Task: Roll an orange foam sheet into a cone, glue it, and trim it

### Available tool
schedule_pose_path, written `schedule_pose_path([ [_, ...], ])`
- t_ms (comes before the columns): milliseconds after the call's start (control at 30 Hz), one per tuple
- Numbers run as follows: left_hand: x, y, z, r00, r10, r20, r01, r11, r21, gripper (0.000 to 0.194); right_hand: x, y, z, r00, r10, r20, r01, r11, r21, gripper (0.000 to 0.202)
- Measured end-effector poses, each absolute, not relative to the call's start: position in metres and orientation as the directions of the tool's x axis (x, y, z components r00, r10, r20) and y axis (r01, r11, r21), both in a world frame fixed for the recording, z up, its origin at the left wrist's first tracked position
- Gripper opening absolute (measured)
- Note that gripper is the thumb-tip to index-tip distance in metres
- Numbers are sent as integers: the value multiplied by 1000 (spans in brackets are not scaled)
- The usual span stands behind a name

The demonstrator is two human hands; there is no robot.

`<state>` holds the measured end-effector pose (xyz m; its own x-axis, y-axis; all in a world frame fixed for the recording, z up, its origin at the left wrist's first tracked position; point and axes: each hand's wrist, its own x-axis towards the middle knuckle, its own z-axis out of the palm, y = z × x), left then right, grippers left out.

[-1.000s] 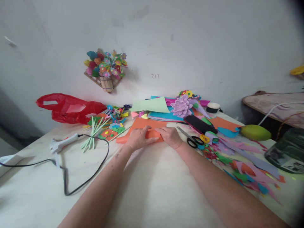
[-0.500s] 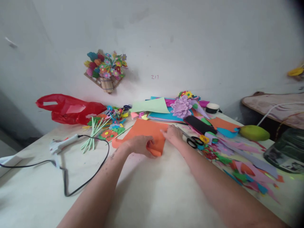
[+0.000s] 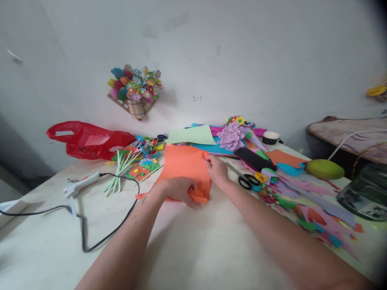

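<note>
Orange craft sheet (image 3: 181, 165), between and beneath the hands, near edge curling up; left hand (image 3: 180, 188) arched over that edge, whether gripping or merely pressing cannot be told; right hand (image 3: 217, 168) pinching its far right corner; pale grey wall (image 3: 272, 60) beyond both hands, handwritten "217"; jar (image 3: 367, 197) well right of the right hand, label illegible; off-white tabletop (image 3: 181, 249) below.

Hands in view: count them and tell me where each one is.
2: the left hand is on the near part of the orange sheet; the right hand is at its far right corner. No others show.
</note>
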<state>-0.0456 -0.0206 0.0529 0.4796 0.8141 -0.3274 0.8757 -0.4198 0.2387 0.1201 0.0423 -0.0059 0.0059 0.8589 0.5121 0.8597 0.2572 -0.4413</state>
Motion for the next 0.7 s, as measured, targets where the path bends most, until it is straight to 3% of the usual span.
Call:
schedule_pose_path([
  [167,-38,-14,49,415,908,-58,909,-413,52,33,108,63,7,18,815,580,794,341,-504,21],
  [333,-30,1,25,260,927,270,965,-237,-115,22,103,112,16,158,849,504,751,228,-620,29],
  [467,-29,9,9,245,944,222,969,-245,-26,26,106,122,15,79,864,498,849,204,-488,38],
  [567,-33,14,7,219,962,166,970,-233,74,37,108,109,8,-46,829,557,860,316,-401,27],
  [700,-39,15,15,219,970,101,960,-233,158,47,112,83,-5,-141,908,394,734,362,-574,18],
])
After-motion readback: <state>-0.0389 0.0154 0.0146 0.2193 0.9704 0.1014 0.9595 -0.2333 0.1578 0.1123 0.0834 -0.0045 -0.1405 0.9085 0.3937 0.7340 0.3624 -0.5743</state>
